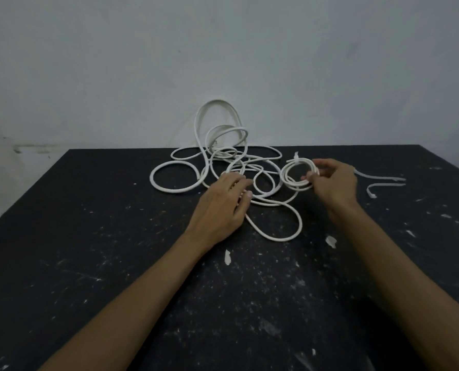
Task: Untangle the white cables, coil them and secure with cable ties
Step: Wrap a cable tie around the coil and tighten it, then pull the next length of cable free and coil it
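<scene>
A tangle of white cable (217, 156) lies at the far middle of the black table (116, 263), with loops rising against the wall and one long loop (289, 231) trailing toward me. To its right sits a small coiled cable (292, 171) with a white tie (296, 158) sticking up at its far side. My right hand (332, 183) pinches the coil's near right rim. My left hand (223, 202) lies over the tangle's near strands, its fingers bent down onto them; whether it grips one is hidden.
Loose white cable ties (383, 182) lie on the table to the right of my right hand. Small white scraps (227, 257) and paint flecks dot the tabletop. A pale wall (223, 62) stands right behind the table's far edge.
</scene>
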